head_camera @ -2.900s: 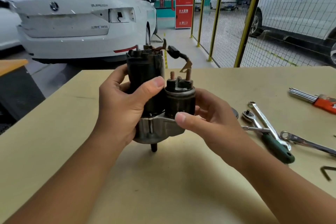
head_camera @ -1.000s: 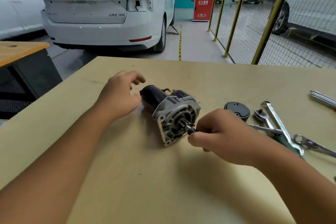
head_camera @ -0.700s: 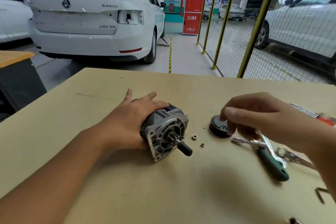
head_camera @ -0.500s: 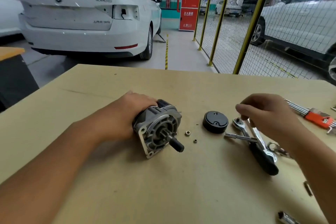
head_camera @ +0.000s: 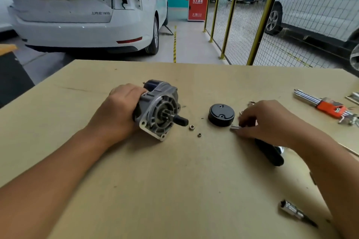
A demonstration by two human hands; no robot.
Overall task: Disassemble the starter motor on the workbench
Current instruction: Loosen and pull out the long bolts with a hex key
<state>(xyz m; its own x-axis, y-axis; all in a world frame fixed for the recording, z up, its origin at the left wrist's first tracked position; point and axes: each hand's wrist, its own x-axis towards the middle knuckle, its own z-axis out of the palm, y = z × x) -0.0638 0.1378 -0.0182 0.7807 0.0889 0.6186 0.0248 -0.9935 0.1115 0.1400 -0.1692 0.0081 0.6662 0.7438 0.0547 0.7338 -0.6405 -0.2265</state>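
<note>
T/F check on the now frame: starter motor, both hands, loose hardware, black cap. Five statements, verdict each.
1. The left hand grips the starter motor, which lies on its side on the workbench. True.
2. The right hand is holding the black round cap. False: the cap lies on the bench beside that hand, whose fingers are on a small metal tool piece.
3. Two small nuts lie on the bench between the motor shaft and the cap. True.
4. The orange hex key set lies left of the motor. False: it is at the far right of the bench.
5. A loose socket bit lies near the bench's front right edge. True.
</note>
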